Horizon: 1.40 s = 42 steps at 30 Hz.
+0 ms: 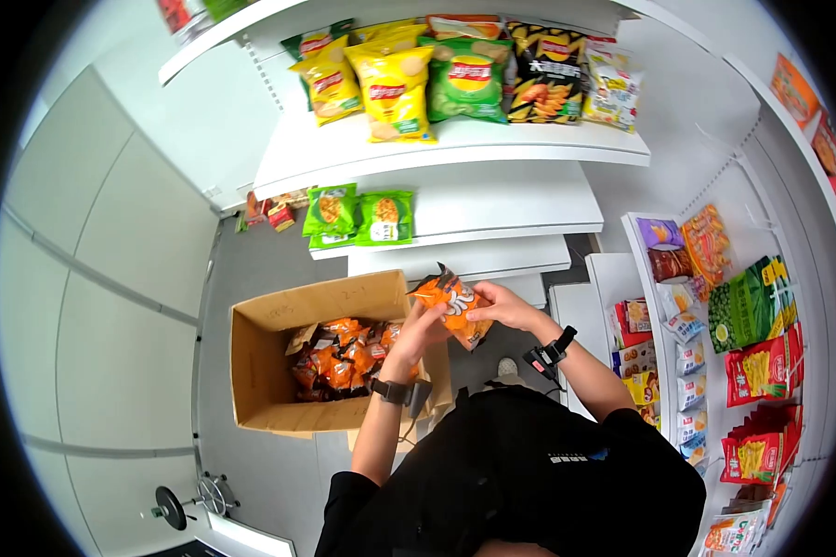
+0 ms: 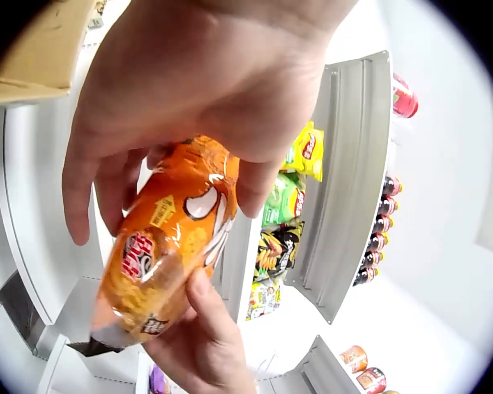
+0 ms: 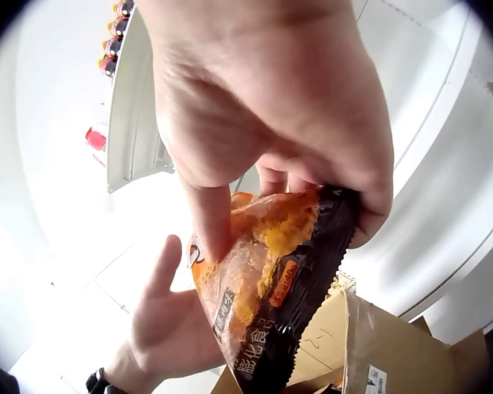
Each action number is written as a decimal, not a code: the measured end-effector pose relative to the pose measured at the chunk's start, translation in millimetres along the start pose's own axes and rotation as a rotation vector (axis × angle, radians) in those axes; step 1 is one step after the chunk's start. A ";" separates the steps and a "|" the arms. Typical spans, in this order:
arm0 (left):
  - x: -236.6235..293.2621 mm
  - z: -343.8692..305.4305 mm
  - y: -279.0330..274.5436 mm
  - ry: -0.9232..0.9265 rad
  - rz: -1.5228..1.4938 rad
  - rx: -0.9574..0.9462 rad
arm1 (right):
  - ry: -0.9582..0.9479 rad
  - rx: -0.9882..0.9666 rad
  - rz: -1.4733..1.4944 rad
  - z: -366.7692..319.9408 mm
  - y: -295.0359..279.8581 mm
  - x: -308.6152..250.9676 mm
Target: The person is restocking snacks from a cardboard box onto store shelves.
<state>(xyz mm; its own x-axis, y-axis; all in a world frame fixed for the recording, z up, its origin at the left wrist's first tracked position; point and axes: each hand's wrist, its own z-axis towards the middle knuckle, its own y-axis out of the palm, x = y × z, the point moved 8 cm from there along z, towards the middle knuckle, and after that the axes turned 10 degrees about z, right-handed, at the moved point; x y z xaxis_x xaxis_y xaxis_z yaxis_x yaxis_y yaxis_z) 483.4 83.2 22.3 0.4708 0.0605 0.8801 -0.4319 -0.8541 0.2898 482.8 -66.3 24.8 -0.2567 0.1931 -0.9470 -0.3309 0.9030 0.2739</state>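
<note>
Both hands hold one orange snack bag (image 1: pixel 457 308) with dark crimped ends and white lettering, raised above the right edge of an open cardboard box (image 1: pixel 251 371). The left hand (image 1: pixel 416 336) has the bag between its thumb and fingers; in the left wrist view the bag (image 2: pixel 168 238) hangs tilted below that palm. From the other side the right hand (image 1: pixel 515 309) grips it, thumb on the front face. In the right wrist view, its fingers reach round the black edge of the bag (image 3: pixel 267 287). Inside the box lie several similar orange bags (image 1: pixel 344 357).
Ahead, a white shelf (image 1: pixel 455 153) bears yellow, green and black chip bags. Green snack bags (image 1: pixel 381 215) stand on the left of the shelf below it. On the right, a shelf unit (image 1: pixel 655 278) holds many packets. A wheeled stool (image 1: pixel 181 506) is at lower left.
</note>
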 end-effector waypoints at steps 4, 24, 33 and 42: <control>-3.0 40.8 27.1 0.030 0.015 0.059 | -0.016 0.037 0.044 -10.5 -34.3 -10.3; 5.0 176.3 133.1 0.020 -0.069 0.083 | 0.141 0.208 0.722 -58.1 -204.2 -19.9; 1.4 202.6 163.3 -0.009 -0.022 0.054 | 0.022 0.478 0.839 -61.9 -273.8 -8.4; -12.1 188.8 148.3 -0.029 -0.054 0.065 | -0.167 0.831 0.981 -53.2 -431.5 33.3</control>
<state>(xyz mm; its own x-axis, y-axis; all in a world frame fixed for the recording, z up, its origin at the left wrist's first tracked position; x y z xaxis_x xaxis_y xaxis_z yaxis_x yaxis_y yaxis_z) 558.9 -141.7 -16.3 0.5144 0.0933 0.8525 -0.3549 -0.8818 0.3107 568.7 -470.0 -116.0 0.0660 0.8969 -0.4373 0.6043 0.3128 0.7328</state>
